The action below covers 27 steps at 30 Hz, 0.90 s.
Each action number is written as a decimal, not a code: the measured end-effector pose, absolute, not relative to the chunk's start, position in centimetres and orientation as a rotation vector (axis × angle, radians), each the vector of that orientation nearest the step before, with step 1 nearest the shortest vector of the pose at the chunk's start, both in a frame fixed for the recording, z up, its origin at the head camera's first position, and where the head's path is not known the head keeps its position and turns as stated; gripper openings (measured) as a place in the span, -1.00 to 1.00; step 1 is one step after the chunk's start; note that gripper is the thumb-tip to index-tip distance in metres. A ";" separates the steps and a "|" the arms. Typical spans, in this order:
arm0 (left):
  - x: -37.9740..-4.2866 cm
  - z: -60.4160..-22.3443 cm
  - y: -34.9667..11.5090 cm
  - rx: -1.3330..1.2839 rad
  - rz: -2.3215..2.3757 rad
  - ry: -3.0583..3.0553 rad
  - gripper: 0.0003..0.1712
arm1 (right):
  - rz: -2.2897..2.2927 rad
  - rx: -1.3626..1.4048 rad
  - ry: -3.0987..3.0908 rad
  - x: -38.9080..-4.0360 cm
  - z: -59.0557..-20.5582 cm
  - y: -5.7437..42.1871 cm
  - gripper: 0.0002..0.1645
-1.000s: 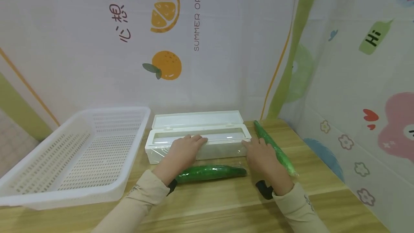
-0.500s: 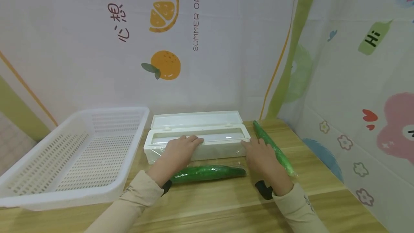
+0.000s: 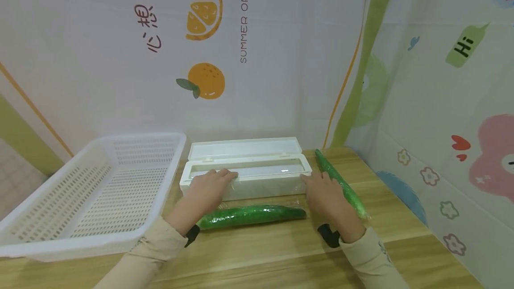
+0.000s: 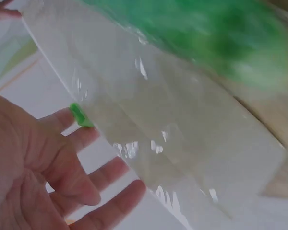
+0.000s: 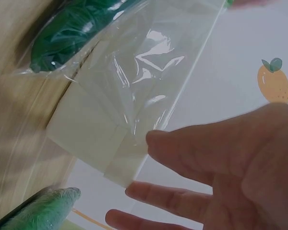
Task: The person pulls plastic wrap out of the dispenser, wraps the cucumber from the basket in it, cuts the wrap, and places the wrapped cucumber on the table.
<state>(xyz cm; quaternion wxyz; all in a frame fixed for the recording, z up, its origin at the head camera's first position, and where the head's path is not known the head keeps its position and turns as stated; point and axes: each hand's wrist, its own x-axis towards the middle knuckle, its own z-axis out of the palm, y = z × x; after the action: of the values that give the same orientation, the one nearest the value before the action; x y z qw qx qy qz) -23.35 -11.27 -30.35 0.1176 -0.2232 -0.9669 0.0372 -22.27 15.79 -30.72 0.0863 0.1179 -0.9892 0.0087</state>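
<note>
A white cling film dispenser (image 3: 273, 186) stands with its hinged lid (image 3: 245, 148) raised. Clear film (image 5: 144, 72) runs down its front, over a cucumber (image 3: 257, 214) lying before it. My left hand (image 3: 209, 188) is at the left part of the front top edge; its fairly straight fingertips touch a small green slider (image 4: 80, 116) on that edge. At the box's right front corner is my right hand (image 3: 326, 193), thumb tip on the edge and index fingertip at the corner, fingers extended. A second film-wrapped cucumber (image 3: 343, 184) lies just right of that hand.
To the left stands a white perforated basket (image 3: 100, 244) on the wooden table (image 3: 273, 258). A printed cloth (image 3: 273, 79) hangs close behind the box, and another wall of it rises beyond the table's right edge. Black straps circle both wrists.
My left hand has slid leftward along the box's front edge, uncovering more of the front cucumber's left end. The right hand has kept its place at the corner.
</note>
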 end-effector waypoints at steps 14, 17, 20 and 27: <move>-22.1 -29.4 -14.8 -0.506 0.324 -2.771 -0.51 | 0.074 0.345 -2.993 -22.5 -30.9 15.9 -0.53; -21.9 -28.9 -14.9 -0.465 0.392 -2.790 -0.62 | 0.095 0.337 -3.006 -22.6 -30.9 15.8 -0.52; -21.6 -28.3 -15.2 -0.416 0.434 -2.823 -0.74 | 0.102 0.332 -3.008 -22.7 -30.9 15.8 -0.51; -21.5 -27.4 -15.9 -0.351 0.446 -2.924 -0.84 | 0.082 0.337 -3.002 -22.7 -30.9 15.9 -0.51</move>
<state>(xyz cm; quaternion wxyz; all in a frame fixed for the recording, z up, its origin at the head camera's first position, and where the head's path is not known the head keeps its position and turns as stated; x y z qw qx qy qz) -21.51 -15.85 -27.38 0.0814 -0.1173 -0.9784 0.1492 -22.69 15.90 -30.92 0.0596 0.1112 -0.9916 0.0271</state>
